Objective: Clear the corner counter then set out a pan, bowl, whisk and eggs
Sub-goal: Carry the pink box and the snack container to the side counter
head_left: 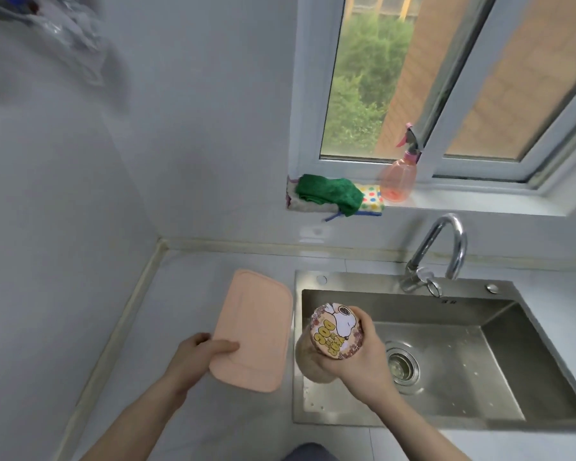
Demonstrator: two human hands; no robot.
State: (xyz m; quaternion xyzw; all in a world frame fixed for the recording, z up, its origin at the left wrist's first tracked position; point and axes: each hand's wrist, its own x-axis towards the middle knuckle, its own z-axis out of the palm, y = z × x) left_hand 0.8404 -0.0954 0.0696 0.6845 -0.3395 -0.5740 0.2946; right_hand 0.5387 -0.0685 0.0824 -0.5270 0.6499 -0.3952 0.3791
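The left hand (pixel 202 352) grips the near end of a pink rectangular lid (pixel 256 327), thumb on top, above the white corner counter (pixel 187 287); the right hand (pixel 359 354) wraps round a jar with a cartoon-dog lid (pixel 335 331), held over the left edge of the steel sink (pixel 479 327); beyond, a faucet (pixel 439 251); on the far windowsill (pixel 463 202), a green cloth (pixel 330 191) and pink spray bottle (pixel 398 176).

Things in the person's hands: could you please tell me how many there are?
2: a pink lid in the left hand, and a jar in the right hand over the sink.
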